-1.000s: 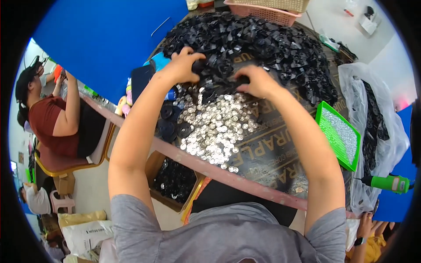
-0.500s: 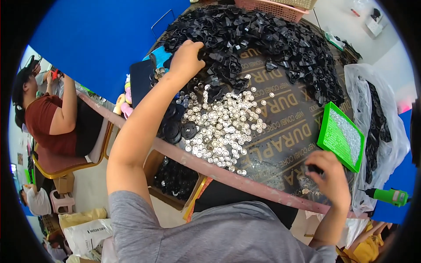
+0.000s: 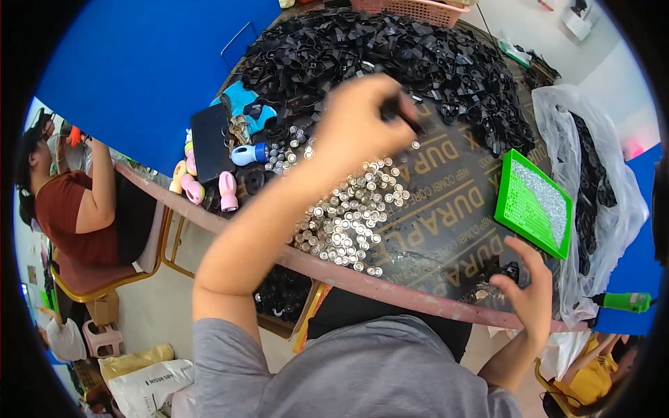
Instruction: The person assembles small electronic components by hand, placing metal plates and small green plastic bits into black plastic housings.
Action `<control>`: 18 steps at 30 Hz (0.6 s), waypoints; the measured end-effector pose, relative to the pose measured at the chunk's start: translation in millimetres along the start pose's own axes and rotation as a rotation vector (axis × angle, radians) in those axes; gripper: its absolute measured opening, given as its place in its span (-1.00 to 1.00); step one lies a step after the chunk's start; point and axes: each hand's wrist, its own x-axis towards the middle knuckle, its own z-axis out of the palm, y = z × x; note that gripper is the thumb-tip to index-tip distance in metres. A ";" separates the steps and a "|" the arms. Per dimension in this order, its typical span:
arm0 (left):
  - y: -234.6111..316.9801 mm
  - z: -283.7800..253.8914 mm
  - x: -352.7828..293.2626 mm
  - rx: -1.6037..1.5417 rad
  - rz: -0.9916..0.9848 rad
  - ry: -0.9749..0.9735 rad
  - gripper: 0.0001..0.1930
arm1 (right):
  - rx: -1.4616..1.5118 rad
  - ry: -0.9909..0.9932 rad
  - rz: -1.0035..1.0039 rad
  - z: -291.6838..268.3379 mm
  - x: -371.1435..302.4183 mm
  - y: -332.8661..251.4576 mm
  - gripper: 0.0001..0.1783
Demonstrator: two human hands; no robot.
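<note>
We count much loose stock: a broad heap of black parts (image 3: 397,52) across the far side, silver round pieces (image 3: 348,233) clustered nearer; we cannot tell how many are finished. The left hand (image 3: 362,122), blurred above the cluster, has its grip curled around what looks like a dark piece (image 3: 399,111). The right hand (image 3: 532,287) spreads thumb and finger wide beside a small black part (image 3: 512,270); contact unclear. On the dark, letter-printed tabletop (image 3: 432,233) we note a green tray (image 3: 531,242); a seated co-worker (image 3: 66,202) is at left.
</note>
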 end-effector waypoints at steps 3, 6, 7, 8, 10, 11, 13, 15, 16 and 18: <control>11.8 83.4 -43.7 -0.100 0.173 -0.151 -0.84 | 0.151 0.114 0.059 17.6 14.8 2.4 -0.31; 6.0 130.7 -79.1 -0.234 0.169 -0.294 -0.84 | 0.237 0.085 0.089 33.4 20.3 8.1 -0.43; 3.0 136.7 -84.8 -0.205 0.112 -0.370 -0.72 | 0.270 0.047 0.140 35.8 20.8 8.2 -0.46; -1.7 140.4 -91.2 -0.222 0.110 -0.397 -0.59 | 0.285 -0.008 0.157 36.9 20.4 6.6 -0.47; 1.8 135.7 -90.0 -0.241 0.114 -0.434 -0.45 | 0.273 -0.052 0.155 36.9 15.9 10.2 -0.46; 0.8 128.3 -91.3 -0.107 0.172 -0.463 -0.33 | 0.285 -0.074 0.171 35.3 13.7 10.9 -0.46; 8.8 97.0 -79.3 0.056 0.234 -0.546 -0.17 | 0.213 -0.048 0.121 32.8 9.2 17.4 -0.45; 2.8 60.3 -54.0 0.277 0.278 -0.447 -0.22 | 0.142 -0.018 0.078 29.0 3.9 21.1 -0.44; 0.0 34.2 -36.2 0.463 0.278 -0.349 -0.17 | 0.122 0.002 0.059 25.8 4.4 22.3 -0.43; -21.6 -6.5 -10.5 0.678 0.020 -0.201 0.00 | 0.100 0.023 0.027 20.9 3.8 24.6 -0.35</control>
